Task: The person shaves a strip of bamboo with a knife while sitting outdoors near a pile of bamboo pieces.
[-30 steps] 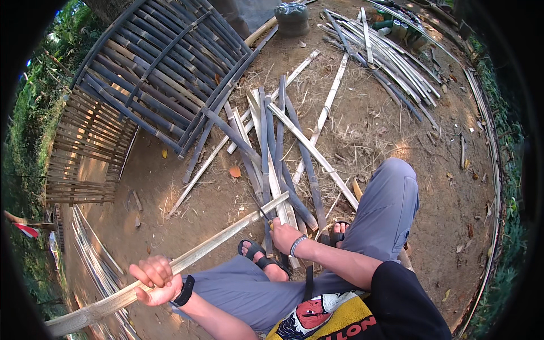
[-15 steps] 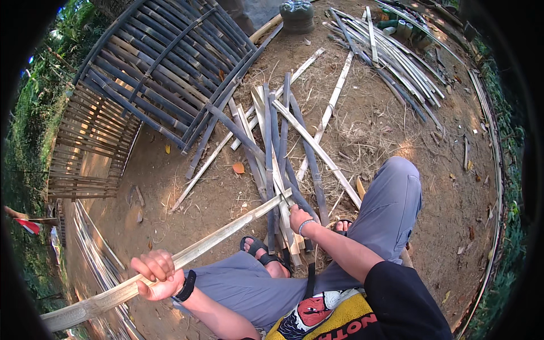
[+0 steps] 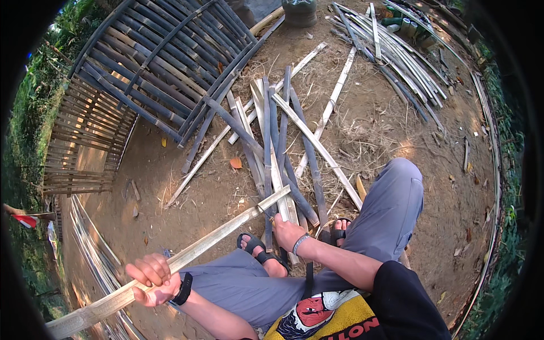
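Observation:
A long, pale split bamboo strip (image 3: 221, 229) slants across in front of me, from the lower left up toward the middle. My left hand (image 3: 152, 277) is closed around its lower part, with the fingers over the top. Near the strip's far end, my right hand (image 3: 289, 233) is closed on a knife (image 3: 271, 216); most of the handle is hidden in the fist. Its thin, dark blade meets the strip just short of the tip. Under that end lies a pile of dark and pale bamboo slats (image 3: 267, 136), spread out on the ground before my feet.
A dark bamboo slatted frame (image 3: 164, 62) stands at the far left, beside a lighter slatted panel (image 3: 85, 133). Bundled strips (image 3: 391, 56) lie at the far right, more strips (image 3: 96, 249) at the left. Fibre shavings (image 3: 362, 130) litter the dirt. My bent knee (image 3: 399, 187) rises at right.
My right hand with the knife has slid left and slightly down, back along the strip from its tip. The left hand keeps its hold, almost in place.

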Motion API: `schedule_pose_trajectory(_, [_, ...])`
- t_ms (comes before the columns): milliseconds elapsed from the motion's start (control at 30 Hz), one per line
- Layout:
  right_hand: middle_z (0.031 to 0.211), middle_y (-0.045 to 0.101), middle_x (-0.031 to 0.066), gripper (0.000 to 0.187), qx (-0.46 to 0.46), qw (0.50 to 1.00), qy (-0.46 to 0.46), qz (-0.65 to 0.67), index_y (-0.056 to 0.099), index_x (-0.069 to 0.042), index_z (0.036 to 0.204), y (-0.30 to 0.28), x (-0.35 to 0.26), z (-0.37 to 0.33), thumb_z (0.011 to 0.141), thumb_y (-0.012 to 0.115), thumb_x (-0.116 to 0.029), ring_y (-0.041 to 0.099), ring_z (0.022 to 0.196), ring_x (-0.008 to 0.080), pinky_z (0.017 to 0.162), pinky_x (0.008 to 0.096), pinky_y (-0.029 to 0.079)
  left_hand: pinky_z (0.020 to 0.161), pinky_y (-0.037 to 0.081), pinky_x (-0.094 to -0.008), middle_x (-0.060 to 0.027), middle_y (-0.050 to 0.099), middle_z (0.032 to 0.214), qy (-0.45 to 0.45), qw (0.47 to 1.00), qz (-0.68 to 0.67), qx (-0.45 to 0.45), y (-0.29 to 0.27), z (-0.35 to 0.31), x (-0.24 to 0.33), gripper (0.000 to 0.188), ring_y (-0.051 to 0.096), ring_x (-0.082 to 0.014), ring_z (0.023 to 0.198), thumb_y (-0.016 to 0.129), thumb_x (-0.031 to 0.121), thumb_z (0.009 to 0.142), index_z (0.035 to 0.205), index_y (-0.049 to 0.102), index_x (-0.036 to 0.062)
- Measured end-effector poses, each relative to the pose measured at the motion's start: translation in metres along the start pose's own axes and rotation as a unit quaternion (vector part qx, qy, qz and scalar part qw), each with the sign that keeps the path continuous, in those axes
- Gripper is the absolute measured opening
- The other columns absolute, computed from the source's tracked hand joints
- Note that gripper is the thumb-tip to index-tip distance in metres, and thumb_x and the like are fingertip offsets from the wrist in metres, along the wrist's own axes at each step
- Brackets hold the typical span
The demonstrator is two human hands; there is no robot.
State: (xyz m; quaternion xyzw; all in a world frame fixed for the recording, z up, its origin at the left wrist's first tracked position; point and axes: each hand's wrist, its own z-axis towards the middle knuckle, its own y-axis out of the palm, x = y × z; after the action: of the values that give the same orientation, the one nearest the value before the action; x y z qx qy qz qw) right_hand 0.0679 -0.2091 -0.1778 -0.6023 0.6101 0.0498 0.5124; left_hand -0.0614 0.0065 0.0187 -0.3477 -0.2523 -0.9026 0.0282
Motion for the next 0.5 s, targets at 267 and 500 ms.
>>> schedule_pose_trajectory(267, [0.088,0.062,0.0333,0.025,0.029,0.996,0.083,-0.011,0.041,0.007,0.105,0.025,0.073,0.039,0.088,0.046,-0.011,0.063,0.085,0.0468,0.074,0.0528,0.051,0.03,0.026,-0.0167,0.0028,0.034,0.039,-0.006,1.0,-0.001,-0.002,0.0,0.006,-0.002,0.036,0.031,-0.0053,0.028,0.062,0.029,0.085,0.067,0.034,0.0142])
schedule_pose_trajectory(500, [0.083,0.061,0.0336,0.021,0.001,0.999,0.041,0.026,0.038,0.005,0.102,0.005,0.002,0.0,0.09,0.042,-0.012,0.062,0.082,0.0484,0.074,0.0549,0.049,0.03,0.025,-0.016,0.0036,0.033,0.039,0.002,1.0,0.007,0.01,0.007,0.003,-0.002,0.037,0.03,-0.0046,0.028,0.061,0.03,0.086,0.067,0.033,0.015])
